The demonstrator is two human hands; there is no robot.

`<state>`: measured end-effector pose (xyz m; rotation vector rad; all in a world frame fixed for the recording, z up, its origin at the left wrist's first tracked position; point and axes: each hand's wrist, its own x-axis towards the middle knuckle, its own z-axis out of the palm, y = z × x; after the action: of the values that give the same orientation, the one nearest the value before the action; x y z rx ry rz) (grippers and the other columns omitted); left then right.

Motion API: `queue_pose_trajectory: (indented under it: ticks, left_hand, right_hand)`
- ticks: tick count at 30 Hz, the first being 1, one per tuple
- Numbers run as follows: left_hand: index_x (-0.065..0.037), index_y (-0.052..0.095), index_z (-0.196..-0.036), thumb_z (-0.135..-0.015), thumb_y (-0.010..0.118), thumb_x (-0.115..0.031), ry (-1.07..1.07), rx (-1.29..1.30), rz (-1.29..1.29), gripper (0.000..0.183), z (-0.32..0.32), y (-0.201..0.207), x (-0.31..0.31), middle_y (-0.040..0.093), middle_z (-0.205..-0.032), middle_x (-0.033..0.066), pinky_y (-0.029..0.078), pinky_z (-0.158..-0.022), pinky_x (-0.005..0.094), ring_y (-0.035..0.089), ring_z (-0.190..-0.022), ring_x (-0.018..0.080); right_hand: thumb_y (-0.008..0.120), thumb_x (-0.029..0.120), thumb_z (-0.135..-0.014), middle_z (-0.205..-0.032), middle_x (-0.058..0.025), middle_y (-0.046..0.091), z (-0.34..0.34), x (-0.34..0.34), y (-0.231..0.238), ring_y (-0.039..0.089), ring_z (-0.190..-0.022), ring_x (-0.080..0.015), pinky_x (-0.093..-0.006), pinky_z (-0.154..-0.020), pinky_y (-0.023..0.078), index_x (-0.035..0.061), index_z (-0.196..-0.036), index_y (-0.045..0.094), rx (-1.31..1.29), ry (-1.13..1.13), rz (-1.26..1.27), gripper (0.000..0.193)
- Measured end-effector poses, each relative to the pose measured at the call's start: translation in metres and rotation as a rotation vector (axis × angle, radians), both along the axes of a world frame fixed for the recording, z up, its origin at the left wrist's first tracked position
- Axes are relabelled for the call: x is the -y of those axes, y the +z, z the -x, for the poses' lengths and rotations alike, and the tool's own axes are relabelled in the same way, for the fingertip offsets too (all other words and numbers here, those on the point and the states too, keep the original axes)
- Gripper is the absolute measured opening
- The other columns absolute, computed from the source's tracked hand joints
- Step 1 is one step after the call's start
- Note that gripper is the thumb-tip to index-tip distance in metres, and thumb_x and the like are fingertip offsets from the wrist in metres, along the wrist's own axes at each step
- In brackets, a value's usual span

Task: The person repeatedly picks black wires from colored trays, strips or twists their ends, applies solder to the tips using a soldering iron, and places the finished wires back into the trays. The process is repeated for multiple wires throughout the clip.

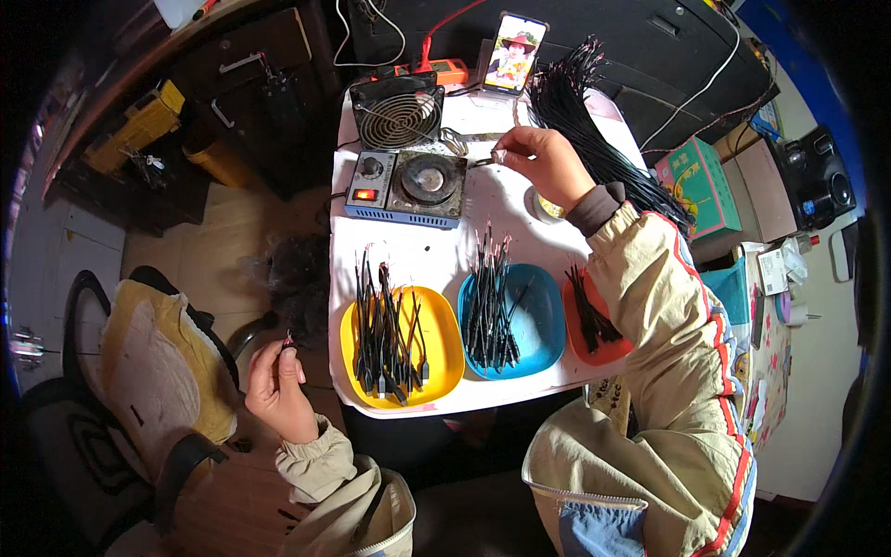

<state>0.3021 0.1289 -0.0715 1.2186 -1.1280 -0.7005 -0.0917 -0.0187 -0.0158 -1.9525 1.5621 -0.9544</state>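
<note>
Right hand [548,162] stretched forward over the white bench [418,251], fingers pinched narrow on a small metal tool or wire end, too small to tell which, held just beside the round solder pot [427,178] on its blue-edged heater base, likely so the tip can reach the pot without the sleeve crossing it. Left hand [276,381] drawn back off the near-left edge of the bench, curled shut around a short wire [289,342] whose pinkish tip pokes up between thumb and forefinger. Between the two hands, three shallow trays in a row: yellow tray [445,357] nearest the left hand, blue tray [543,334] in the middle, orange tray [608,353] under the right forearm, each holding short black leads lying roughly parallel, apparently sorted by batch. Beyond the right hand, a thick bundle of long black cables [594,121] fanned across the far corner, within reach. Left of that hand, a small fan [397,111] tilted behind the pot, probably for fumes, and a propped phone [515,42] further back.
</note>
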Motion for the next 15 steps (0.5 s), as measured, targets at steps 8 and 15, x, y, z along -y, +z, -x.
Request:
queue_pose_trajectory:
  ticks: [8, 15]
  left_hand:
    - [0.007, 0.063, -0.101, -0.089, 0.062, 0.004, -0.017, -0.009, -0.018, 0.013, -0.0016, -0.0052, 0.0007, 0.058, -0.092, 0.0067, 0.039, -0.054, 0.0218, 0.048, -0.063, 0.0078]
    - [0.008, 0.063, -0.101, -0.089, 0.062, 0.004, -0.017, 0.007, -0.029, 0.013, 0.0003, -0.0086, -0.0002, 0.058, -0.092, 0.0071, 0.039, -0.054, 0.022, 0.048, -0.063, 0.0077]
  right_hand:
    - [0.061, -0.003, -0.089, -0.086, -0.0014, 0.066, -0.002, 0.0027, -0.0048, 0.063, -0.078, -0.0086, -0.0228, -0.069, 0.051, -0.0018, -0.097, 0.063, 0.307, 0.092, -0.219, 0.009]
    - [0.063, -0.003, -0.088, -0.087, -0.004, 0.067, -0.0106, -0.001, -0.001, 0.065, -0.082, -0.0119, -0.0255, -0.077, 0.054, -0.0015, -0.098, 0.063, 0.497, 0.108, -0.249, 0.011]
